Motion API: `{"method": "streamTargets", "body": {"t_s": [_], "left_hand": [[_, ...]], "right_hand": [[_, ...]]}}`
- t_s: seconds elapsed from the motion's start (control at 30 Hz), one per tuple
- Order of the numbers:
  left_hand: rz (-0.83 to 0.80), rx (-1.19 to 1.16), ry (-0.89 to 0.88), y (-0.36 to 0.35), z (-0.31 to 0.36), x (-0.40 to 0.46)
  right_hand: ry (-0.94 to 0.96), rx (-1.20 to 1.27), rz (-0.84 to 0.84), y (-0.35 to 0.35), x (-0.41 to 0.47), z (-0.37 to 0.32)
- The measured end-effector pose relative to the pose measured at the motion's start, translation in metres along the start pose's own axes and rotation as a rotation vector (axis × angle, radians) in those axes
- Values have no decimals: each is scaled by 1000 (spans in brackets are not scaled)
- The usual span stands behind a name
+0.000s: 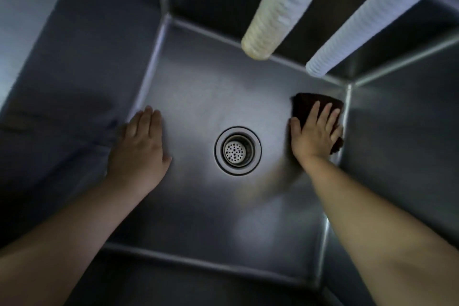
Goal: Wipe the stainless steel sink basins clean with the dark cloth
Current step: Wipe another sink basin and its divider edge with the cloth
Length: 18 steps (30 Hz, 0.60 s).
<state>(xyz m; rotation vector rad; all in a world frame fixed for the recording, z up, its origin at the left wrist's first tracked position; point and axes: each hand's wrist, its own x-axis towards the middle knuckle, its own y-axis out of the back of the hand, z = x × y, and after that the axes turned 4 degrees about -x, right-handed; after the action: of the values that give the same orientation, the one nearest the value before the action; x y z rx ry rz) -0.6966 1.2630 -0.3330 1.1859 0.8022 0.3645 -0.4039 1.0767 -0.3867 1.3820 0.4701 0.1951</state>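
I look straight down into a deep stainless steel sink basin (198, 97) with a round perforated drain (237, 150) in the middle of its floor. My right hand (314, 131) presses flat with straight fingers on the dark cloth (304, 104) in the far right corner of the basin floor. The cloth sticks out past my fingertips and along the right wall. My left hand (139, 141) lies flat with straight fingers on the floor by the left wall, holding nothing.
Two ribbed hoses hang into the basin from above: a yellowed one (275, 15) over the far edge and a white one (367, 25) to its right, ending just above the cloth's corner. Steel walls (87, 57) close in all four sides.
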Motion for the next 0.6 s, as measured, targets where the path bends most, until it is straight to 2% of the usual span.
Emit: {"method": "streamTargets", "body": {"t_s": [0.1, 0.17, 0.23, 0.33, 0.43, 0.6], "left_hand": [[-78, 30, 55, 1, 1, -3], [-79, 47, 61, 1, 5, -1], [-68, 67, 53, 3, 7, 2], [-120, 104, 60, 2, 5, 1], [-196, 154, 89, -2, 1, -2], [-211, 182, 74, -3, -1, -3]], "right_hand": [[-176, 63, -53, 8, 16, -22], [-206, 114, -63, 14, 31, -45], [-98, 103, -6, 18, 37, -76], [259, 24, 77, 19, 29, -133], [568, -19, 67, 22, 31, -185], [664, -84, 82, 26, 39, -206]]}}
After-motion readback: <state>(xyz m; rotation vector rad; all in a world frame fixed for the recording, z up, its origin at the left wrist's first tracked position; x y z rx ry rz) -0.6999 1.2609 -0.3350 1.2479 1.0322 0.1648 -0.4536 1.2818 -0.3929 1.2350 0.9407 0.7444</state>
